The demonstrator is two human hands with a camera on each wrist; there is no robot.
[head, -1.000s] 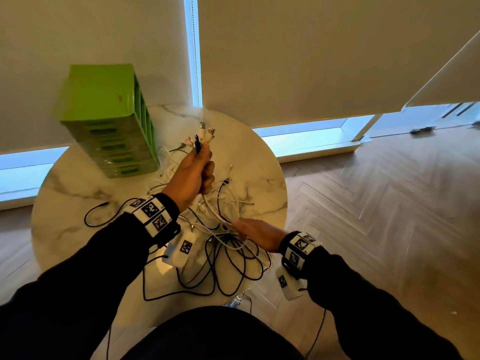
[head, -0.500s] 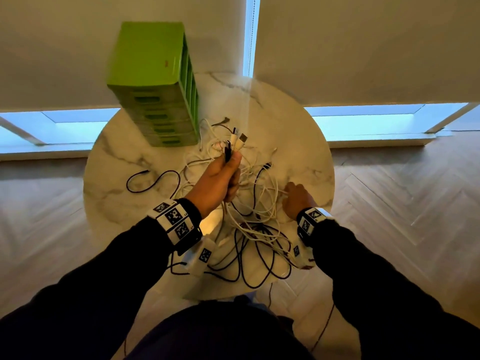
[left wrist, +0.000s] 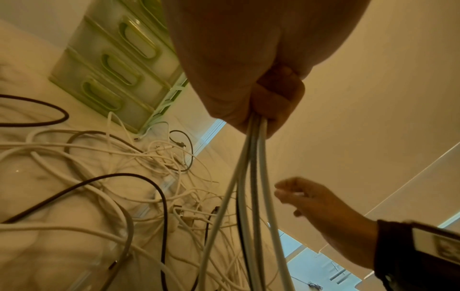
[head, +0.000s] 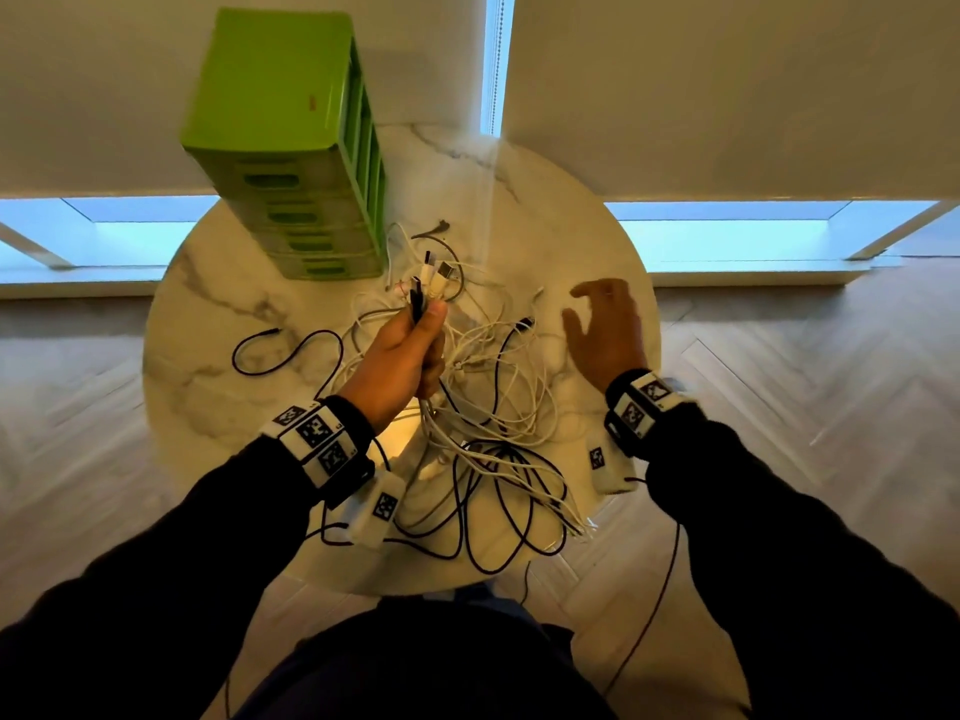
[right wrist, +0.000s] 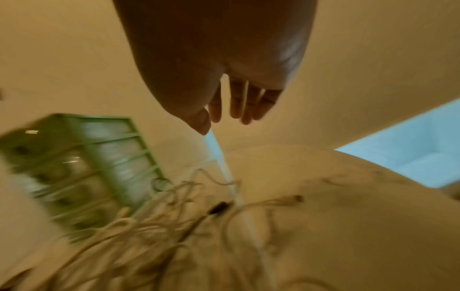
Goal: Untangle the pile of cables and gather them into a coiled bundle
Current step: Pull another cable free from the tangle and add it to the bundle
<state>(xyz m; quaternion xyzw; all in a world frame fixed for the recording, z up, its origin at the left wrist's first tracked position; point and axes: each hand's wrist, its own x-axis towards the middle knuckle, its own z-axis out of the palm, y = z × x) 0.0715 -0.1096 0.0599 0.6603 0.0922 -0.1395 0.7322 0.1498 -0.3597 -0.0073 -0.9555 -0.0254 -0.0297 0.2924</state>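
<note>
The left hand (head: 402,356) is raised above the middle of the round marble table (head: 218,366), its forearm reaching in from the lower left in a dark sleeve (head: 156,563) with a tagged band at the wrist. Its fingers are curled tight into a fist around a handful of cables (head: 493,407), and several plug ends (head: 434,278), black and white, stick up out of the top of the fist. In the left wrist view the same hand (left wrist: 251,82) shows from below, with four or so pale and dark strands dropping straight out of the closed fingers (left wrist: 276,102) toward the tangle.

The right hand (head: 605,330) hovers over the right side of the table, palm down, fingers spread and loosely bent, holding nothing and touching no cable. The right wrist view shows its fingers (right wrist: 239,104) hanging straight and slightly apart above the table; that picture is blurred.

The rest of the cables lie in a loose heap of white and black loops on the tabletop, from under the left hand toward the near edge, where some loops hang over. One black loop lies apart to the left. A green drawer unit (head: 291,148) stands at the far left of the table, just beside the heap
</note>
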